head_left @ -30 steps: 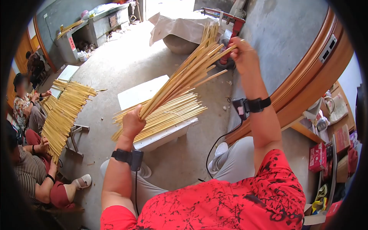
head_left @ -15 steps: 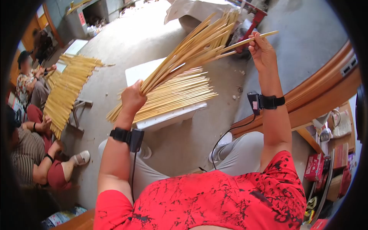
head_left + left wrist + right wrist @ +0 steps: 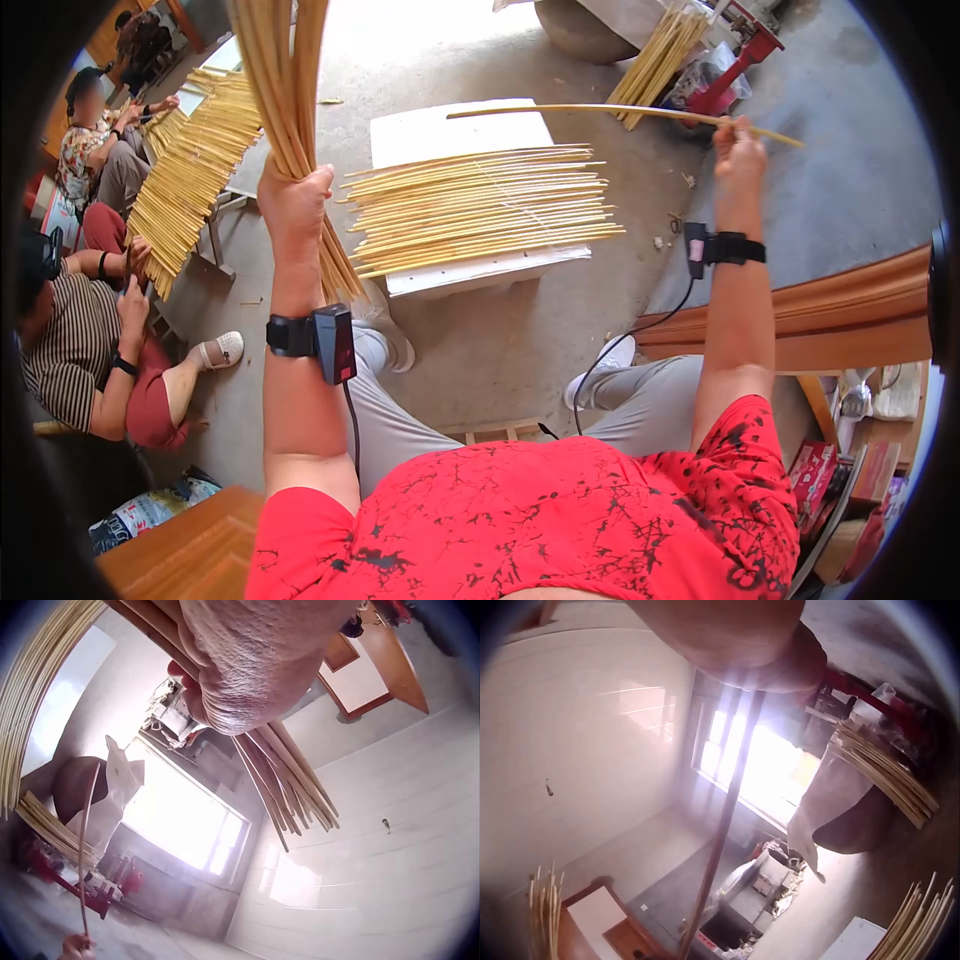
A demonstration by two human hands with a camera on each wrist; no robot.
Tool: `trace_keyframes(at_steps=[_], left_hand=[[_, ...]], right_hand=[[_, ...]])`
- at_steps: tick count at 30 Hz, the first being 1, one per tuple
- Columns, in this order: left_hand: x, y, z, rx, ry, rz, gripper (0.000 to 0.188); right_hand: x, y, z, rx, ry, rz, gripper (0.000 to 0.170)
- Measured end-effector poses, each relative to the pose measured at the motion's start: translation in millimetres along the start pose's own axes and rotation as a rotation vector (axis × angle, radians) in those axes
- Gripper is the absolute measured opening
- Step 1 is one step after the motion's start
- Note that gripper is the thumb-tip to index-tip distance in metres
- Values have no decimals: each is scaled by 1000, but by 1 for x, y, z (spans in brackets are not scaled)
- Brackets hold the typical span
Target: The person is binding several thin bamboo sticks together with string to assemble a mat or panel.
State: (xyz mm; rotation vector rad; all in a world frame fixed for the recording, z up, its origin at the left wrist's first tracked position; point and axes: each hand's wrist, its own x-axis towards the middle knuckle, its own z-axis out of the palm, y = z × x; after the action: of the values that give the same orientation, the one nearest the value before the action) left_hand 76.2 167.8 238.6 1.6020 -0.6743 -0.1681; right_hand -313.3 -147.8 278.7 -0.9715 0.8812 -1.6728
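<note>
Two hands handling slender sticks around a white box (image 3: 430,135), the reference for all places. The left hand (image 3: 292,212), to the left of the box, is clenched round a thick bundle (image 3: 280,85) of sticks, held steeply, its longer part rising above the fist. The right hand (image 3: 741,160), right of the box, grips one single stick (image 3: 600,108) nearer its outer end; the other end reaches over the far part of the box, and the exact finger placement is hidden. The single stick, slightly bowed, is probably light, stiff but springy, and liable to crack if bent sharply; a grip near one end should leave it easy to steer. The bundle probably weighs more, and its smooth rods may slide on one another, so a full fist near the lower ends seems suitable. On the box lies a row of sticks (image 3: 470,210), straw-yellow, thin and nearly parallel, crossed by a fine pale strand (image 3: 512,200). Left of the box slopes a larger stick mat (image 3: 195,165); beyond its far right corner leans a further bundle (image 3: 655,60). Grey, matt floor (image 3: 470,370) surrounds the box.
</note>
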Motion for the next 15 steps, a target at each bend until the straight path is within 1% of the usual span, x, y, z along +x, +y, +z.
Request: trace_keyframes(at_steps=[1,2,4,5,6,7,8,10,11,12,14,15], left_hand=[[-2,6,-2,-54,10,-4,21],[-4,9,-4,-108,24,-4,20],[-10,14,-3,-113,26,-21,22],[-12,16,-1,-146,-7,-56,22],[-14,18,-2,-180,-38,-88,22],[-14,18,-3,-154,-63,-120,24],[-14,19,-4,-139,-52,-124,24],[-15,21,-6,-166,-102,-183,26],[-15,20,-8,-153,-111,-204,27],[-17,21,-8,-142,-101,-210,27],[-20,23,-6,-166,-86,-233,27],[-20,23,-6,-139,-92,-262,28]], right_hand=[[-13,26,8,-52,19,38,9],[-15,60,8,-71,-6,101,9],[-26,122,18,-49,-19,278,9],[-28,155,23,-27,-7,382,10],[-33,183,34,-56,46,436,10],[-36,207,44,-82,70,478,8],[-40,223,57,-63,21,532,9],[-47,253,82,-75,51,592,11],[-49,265,93,-98,23,604,13],[-50,276,102,-99,15,618,13],[-49,297,116,-206,-7,666,15],[-47,306,121,-196,-14,687,15]])
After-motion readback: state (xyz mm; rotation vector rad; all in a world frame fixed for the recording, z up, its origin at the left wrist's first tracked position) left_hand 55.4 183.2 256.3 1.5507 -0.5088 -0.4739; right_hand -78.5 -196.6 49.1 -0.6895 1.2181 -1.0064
